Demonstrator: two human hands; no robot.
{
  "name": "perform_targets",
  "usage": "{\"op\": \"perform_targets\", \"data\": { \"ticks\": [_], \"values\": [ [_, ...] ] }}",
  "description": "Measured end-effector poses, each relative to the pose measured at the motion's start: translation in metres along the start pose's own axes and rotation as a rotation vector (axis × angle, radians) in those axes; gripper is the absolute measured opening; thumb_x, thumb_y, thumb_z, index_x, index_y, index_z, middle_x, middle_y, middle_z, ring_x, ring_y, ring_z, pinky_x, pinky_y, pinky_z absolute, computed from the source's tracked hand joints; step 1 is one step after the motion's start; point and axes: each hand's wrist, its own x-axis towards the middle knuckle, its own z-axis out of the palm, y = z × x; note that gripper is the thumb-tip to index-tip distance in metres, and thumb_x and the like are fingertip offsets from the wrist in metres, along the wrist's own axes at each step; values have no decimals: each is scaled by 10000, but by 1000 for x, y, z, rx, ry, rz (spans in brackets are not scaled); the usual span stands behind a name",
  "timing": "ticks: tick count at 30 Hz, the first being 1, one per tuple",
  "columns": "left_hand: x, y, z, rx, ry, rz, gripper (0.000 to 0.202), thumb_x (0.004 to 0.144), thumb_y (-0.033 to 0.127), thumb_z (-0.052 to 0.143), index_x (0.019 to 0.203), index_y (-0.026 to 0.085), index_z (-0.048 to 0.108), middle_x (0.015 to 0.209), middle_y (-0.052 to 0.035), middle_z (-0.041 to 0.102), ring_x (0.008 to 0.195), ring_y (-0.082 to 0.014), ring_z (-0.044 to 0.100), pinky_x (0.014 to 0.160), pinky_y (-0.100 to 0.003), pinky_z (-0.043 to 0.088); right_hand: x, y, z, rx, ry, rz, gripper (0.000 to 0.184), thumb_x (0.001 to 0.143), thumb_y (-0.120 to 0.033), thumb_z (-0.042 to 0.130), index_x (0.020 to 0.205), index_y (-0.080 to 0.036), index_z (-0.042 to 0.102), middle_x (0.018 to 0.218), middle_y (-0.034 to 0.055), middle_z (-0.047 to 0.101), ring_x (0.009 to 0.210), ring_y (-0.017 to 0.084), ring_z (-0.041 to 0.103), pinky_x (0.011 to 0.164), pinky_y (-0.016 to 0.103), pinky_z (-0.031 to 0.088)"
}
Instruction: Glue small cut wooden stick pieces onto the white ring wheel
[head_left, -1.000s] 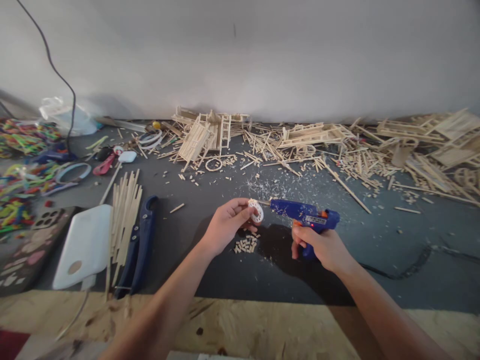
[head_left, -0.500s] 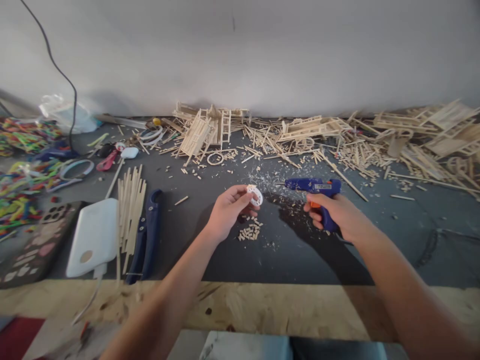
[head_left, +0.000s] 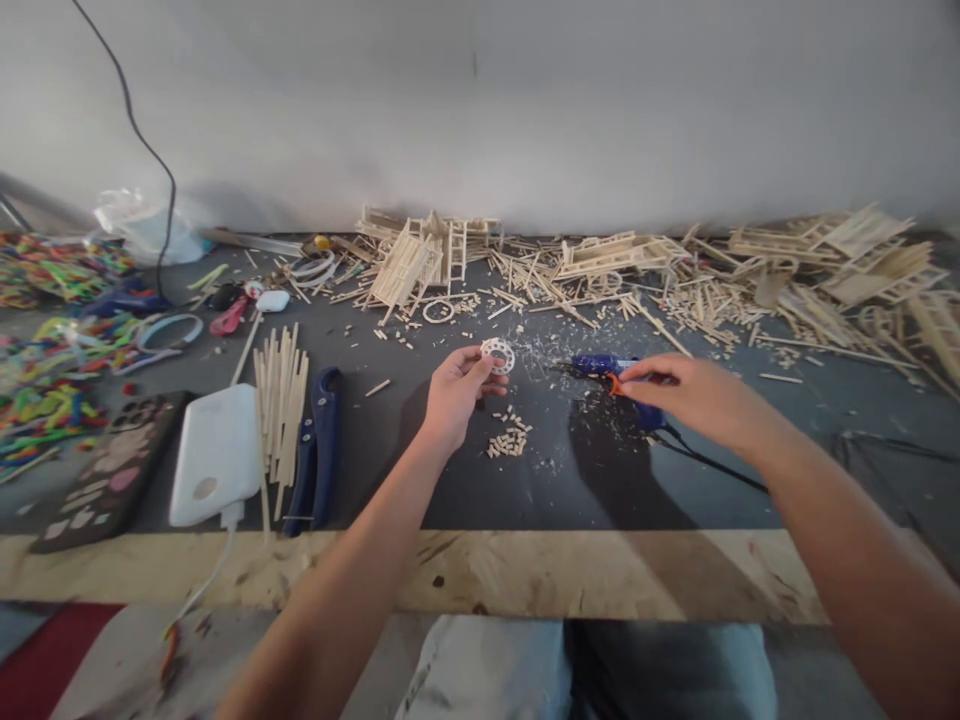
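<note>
My left hand pinches a small white ring with holes around it, held up above the table between thumb and fingers. My right hand is over a blue hot glue gun, its fingertips closed at the orange trigger. The gun lies low at the tabletop, nozzle pointing left, and the hand covers part of its body. Below the ring sits a small pile of short cut wooden pieces. Thin glue strands and crumbs are scattered around the nozzle.
Blue-handled cutters, thin wooden sticks, a white power bank and a phone lie to the left. Stick-built models and loose sticks line the wall. A black cable trails right from the gun.
My right hand has loosened from its wrap around the glue gun's handle to a fingertip hold at the trigger. The gun sits lower. The ring has turned its face more towards me.
</note>
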Motion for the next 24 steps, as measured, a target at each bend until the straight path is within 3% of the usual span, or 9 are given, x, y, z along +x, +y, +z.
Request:
{"op": "perform_targets", "data": {
  "ticks": [4,9,24],
  "values": [
    [0,-1,0,10,-7,3,169,787,256,656,891,145,582,811,-39,682,626,-118,641,591,-258,543,-16,-40,42,-3,-160,-272,173,810,-340,612,904,-245,722,976,64,665,883,223,624,792,343,461],
    [-1,-1,2,-1,14,-9,148,794,216,639,898,139,567,789,-30,676,602,-109,635,571,-249,538,-22,-65,82,-120,-221,-344,122,786,-259,650,880,-263,727,908,54,652,922,259,598,851,423,387],
    [-2,-1,3,21,-24,-16,198,772,265,672,895,142,575,789,-30,676,613,-111,628,577,-255,538,-17,-64,94,-163,-225,-472,90,826,-257,639,811,-275,725,847,47,623,898,249,569,831,413,357]
  ]
}}
